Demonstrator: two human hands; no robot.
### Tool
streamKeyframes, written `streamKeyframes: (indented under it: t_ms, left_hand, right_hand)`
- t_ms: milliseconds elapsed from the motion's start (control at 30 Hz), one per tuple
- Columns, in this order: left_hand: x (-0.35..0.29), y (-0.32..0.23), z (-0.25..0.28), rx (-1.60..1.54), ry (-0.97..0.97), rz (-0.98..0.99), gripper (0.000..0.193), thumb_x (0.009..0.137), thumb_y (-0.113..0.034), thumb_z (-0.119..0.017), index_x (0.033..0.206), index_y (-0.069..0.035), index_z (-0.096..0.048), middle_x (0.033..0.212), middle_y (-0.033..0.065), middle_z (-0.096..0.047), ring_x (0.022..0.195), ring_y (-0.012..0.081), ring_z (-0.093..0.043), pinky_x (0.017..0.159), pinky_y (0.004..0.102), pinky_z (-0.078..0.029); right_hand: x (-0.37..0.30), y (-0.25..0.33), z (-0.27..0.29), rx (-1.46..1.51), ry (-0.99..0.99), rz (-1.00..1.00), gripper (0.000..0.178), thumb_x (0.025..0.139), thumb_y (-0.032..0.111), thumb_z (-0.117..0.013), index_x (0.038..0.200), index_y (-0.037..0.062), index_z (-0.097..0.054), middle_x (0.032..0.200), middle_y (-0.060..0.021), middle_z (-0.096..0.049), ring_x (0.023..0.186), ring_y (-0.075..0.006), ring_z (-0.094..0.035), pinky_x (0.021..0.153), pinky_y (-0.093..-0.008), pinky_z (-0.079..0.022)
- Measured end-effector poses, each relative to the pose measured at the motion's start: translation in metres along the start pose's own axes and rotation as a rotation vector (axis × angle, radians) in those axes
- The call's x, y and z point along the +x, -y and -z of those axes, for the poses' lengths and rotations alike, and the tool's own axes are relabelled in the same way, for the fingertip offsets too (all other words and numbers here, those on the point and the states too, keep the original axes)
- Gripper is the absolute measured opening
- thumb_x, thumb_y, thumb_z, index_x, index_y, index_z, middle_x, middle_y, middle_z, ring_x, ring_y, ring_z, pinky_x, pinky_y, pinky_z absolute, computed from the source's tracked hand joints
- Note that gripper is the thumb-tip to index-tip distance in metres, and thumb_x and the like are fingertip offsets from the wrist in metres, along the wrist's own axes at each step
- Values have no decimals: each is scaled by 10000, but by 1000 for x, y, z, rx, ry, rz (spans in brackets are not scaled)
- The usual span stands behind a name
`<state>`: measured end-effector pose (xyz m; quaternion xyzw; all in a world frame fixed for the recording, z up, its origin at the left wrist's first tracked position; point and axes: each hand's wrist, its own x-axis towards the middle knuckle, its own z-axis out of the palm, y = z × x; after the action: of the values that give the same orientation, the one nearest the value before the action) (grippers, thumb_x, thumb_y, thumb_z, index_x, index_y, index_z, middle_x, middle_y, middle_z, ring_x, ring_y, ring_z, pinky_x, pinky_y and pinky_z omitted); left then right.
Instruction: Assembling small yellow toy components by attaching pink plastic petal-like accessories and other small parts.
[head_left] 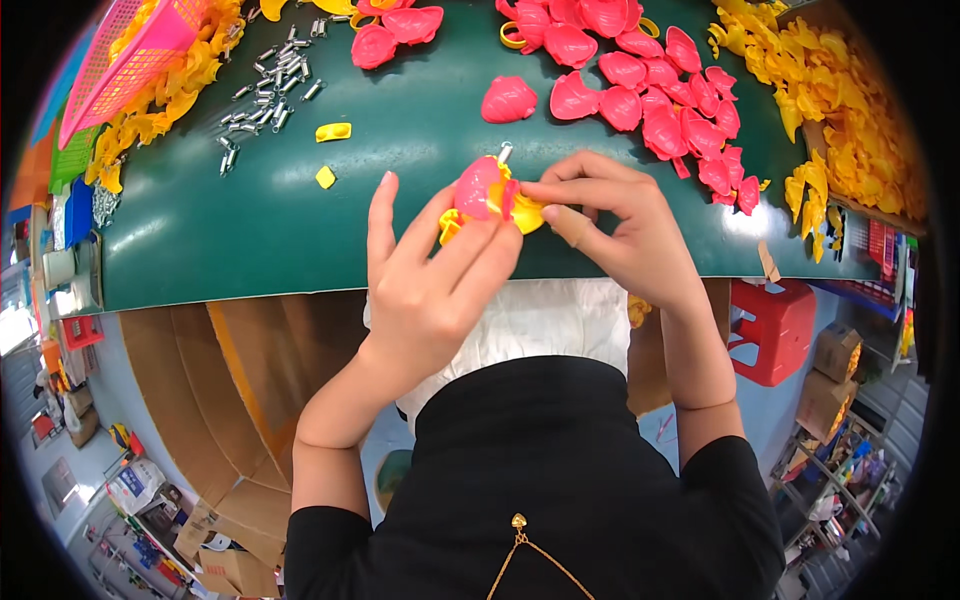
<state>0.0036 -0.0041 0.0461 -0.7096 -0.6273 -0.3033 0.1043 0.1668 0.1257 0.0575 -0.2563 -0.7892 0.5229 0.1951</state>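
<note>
Over the table's near edge, my left hand (428,285) holds a pink and yellow plastic assembly (478,188), gripping it from below. Its forefinger is stretched up and away from the part. A small metal spring (505,153) sticks up at the assembly's top. My right hand (632,215) is closed, thumb and forefinger pinching at the right side of the assembly; exactly what lies between those fingertips is hidden. Just beyond my left hand lie two small yellow plastic pieces, a longer one (333,132) and a squarish one (325,177).
Pink plastic shells (622,108) spread across the far right of the green table (230,235). Loose springs (280,85) lie far left, beside yellow parts and a pink basket (125,65). A box of yellow parts (860,125) stands at right. Below is a red stool (778,330).
</note>
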Motion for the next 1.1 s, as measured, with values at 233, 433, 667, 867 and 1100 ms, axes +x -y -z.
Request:
streamKeyframes:
  t_ms: [233, 433, 667, 867, 1100]
  left_hand:
    - [10, -16, 8, 95, -9, -88, 152, 696, -90, -670, 846, -76, -684, 903, 60, -641, 910, 309, -675, 957, 581, -394]
    - [12, -13, 13, 102, 89, -92, 157, 691, -87, -683, 847, -79, -685, 879, 56, -635, 927, 309, -671, 960, 598, -389]
    - [-6, -3, -2, 71, 141, -4, 204, 727, -115, -725, 927, -85, -700, 912, 27, -652, 1028, 292, -645, 1032, 694, -274]
    - [-15, 2, -18, 25, 111, 35, 213, 731, -115, -723, 940, -86, -696, 950, 18, -666, 1035, 276, -644, 1054, 688, -246]
    - [-14, 1, -20, 10, 97, 63, 198, 728, -103, -722, 922, -85, -689, 933, 17, -656, 1029, 280, -645, 1050, 683, -254]
  right_hand:
    - [-2, 12, -10, -118, -163, 12, 192, 777, 55, -730, 966, 24, -723, 850, -61, -696, 723, -105, -620, 583, -203, -429]
    - [7, -5, -2, 442, -210, -204, 202, 893, 103, -664, 1032, -41, -692, 872, -88, -712, 827, -139, -694, 634, -190, -493]
    - [6, -11, 7, 650, -78, -381, 231, 916, 99, -621, 1098, -32, -674, 953, -114, -709, 791, -111, -664, 624, -211, -515]
    - [-1, -23, -14, -342, -382, 91, 199, 794, -50, -682, 980, 18, -703, 857, -54, -648, 720, -138, -615, 628, -251, -485]
    - [0, -32, -13, -564, -452, 235, 191, 714, -12, -752, 892, 40, -706, 853, -59, -642, 789, -228, -592, 662, -319, -464]
